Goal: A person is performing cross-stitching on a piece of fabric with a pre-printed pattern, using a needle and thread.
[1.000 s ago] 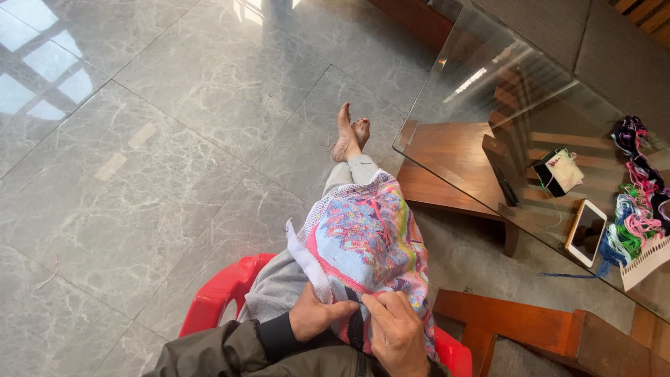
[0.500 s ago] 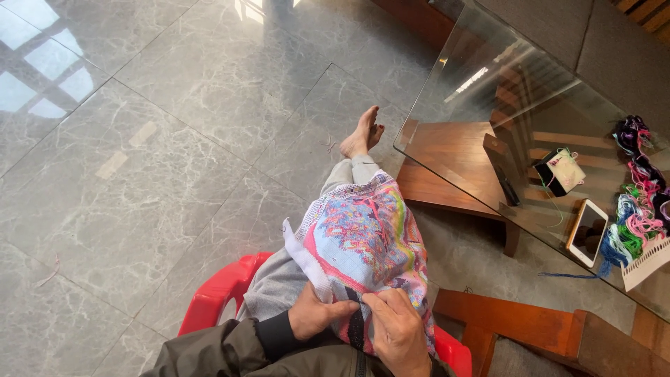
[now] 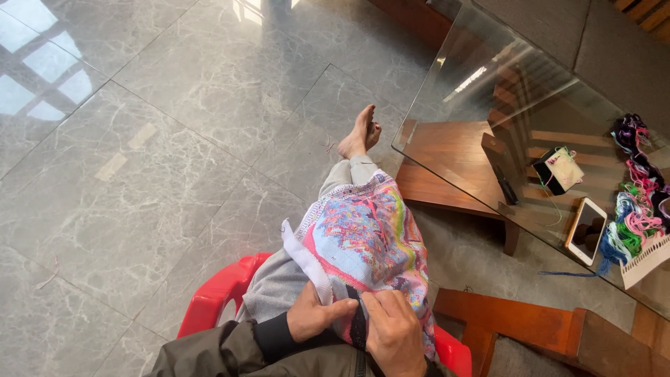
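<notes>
A domestic living room is shown. The setting is indicated by a polished grey marble-tile floor [image 3: 174, 139], a glass-topped desk [image 3: 488, 91] carried on a wooden frame [image 3: 453, 160], and a red plastic chair [image 3: 216, 300] (window light is reflected in the tiles). Leisure needlework is suggested by skeins of coloured thread [image 3: 638, 202] and a phone [image 3: 586, 230] laid on the glass.

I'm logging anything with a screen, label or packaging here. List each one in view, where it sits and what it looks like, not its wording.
Phone: flat on the glass table, right side; white-edged rectangle, screen up and dark.
Small pouch: on the table just beyond the phone; black back, pale front with a faint print.
Paper chart: table's right edge, beside the thread skeins; white sheet, fine rows along one edge.
</notes>
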